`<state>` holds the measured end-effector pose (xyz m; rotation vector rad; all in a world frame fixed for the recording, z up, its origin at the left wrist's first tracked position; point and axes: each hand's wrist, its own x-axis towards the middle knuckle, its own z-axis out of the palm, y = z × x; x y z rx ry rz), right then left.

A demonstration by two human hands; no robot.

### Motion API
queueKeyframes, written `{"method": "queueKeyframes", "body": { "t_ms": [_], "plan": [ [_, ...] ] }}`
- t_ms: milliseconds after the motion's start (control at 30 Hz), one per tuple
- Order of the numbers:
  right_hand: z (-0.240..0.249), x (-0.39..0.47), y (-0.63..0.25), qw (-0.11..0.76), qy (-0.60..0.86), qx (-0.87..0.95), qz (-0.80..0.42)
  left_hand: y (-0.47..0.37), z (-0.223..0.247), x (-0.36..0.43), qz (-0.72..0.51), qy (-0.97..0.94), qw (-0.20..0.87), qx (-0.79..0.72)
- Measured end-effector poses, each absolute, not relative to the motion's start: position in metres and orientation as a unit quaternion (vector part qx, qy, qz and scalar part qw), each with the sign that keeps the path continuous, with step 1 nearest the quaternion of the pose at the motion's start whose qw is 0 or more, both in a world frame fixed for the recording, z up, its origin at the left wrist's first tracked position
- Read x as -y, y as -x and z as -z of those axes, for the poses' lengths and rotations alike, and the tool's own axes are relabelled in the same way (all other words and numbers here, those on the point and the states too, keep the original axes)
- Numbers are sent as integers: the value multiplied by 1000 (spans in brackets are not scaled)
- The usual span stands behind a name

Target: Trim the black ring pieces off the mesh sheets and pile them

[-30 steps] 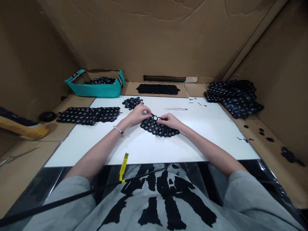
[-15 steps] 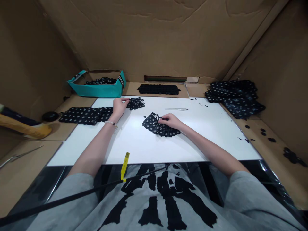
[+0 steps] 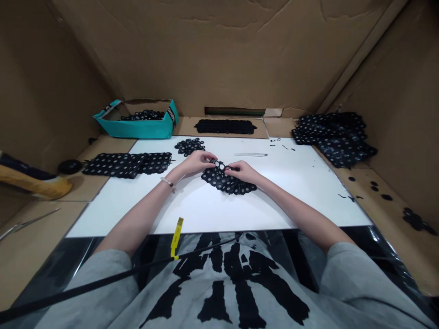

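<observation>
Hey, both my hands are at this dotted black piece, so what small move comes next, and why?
I'd probably ease the left hand slightly toward the right hand while the right steadies the dotted black piece. Both hands are at its upper edge, with open rings between them, so closing that gap gently seems the smallest useful adjustment.

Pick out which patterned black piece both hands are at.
The fan-shaped central piece: left hand and right hand meet at its far edge. The left strip, back strip and right pile lie apart from both hands.
</observation>
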<state>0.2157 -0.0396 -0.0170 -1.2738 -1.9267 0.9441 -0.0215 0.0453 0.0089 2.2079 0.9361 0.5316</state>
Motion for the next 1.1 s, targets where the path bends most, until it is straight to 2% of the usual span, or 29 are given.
{"method": "queueKeyframes", "body": {
  "t_ms": [167,300,467,600,800,933,1000,1100],
  "plan": [
    [16,40,-215,316,487,727,-366,27,-10,-50,-194,-823,400,-355],
    [17,40,-215,315,487,723,-376,24,-10,-51,-217,-804,396,-387],
    [20,39,-216,346,484,706,-384,42,-6,-76,-384,-706,384,-454],
    [21,39,-216,312,505,714,-373,75,-1,-104,-496,-641,270,-519],
    [23,39,-217,315,504,715,-367,89,16,-115,-438,-673,179,-569],
    [23,39,-216,314,505,714,-369,84,9,-107,-433,-710,94,-547],
    [22,39,-216,317,500,718,-366,75,-1,-97,-430,-733,97,-518],
    [22,39,-216,327,486,728,-356,52,-13,-77,-362,-801,173,-445]
  ]
}}
